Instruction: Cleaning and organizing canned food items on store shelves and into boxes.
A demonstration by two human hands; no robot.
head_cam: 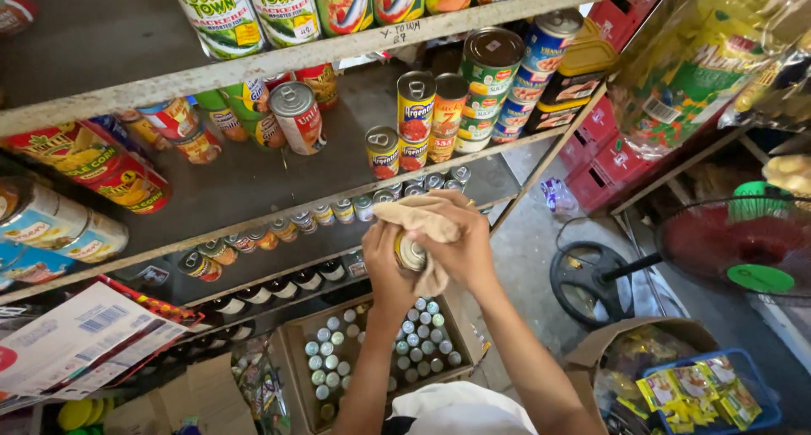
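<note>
**Below the shelves: small can wrapped in a cloth, both hands closed on it**

Between the two hands, a small can [410, 253], shiny end showing, half wrapped in a beige cloth [427, 220]. Left hand [384, 262] closed around the can's side from below; right hand [460, 245] curled over the cloth and pressing it onto the can from above. Held in the air, in front of the lower shelves and well above the floor.

Directly beneath, an open cardboard box [291, 346] on the floor, packed with small upright cans, silver tops [418, 329] in close rows. Just behind the hands, a low shelf [253, 262] lined with a row of little tins lying near its edge. One level up, on the grey shelf [211, 190], stacked tins with red and yellow labels [416, 118] and a tall pile of green-labelled cans [488, 80]. Lower right, a blue crate [764, 414] filled with yellow sachets [676, 388], set inside a torn brown carton. Beside it, a floor fan with a red guard [726, 236].
</note>
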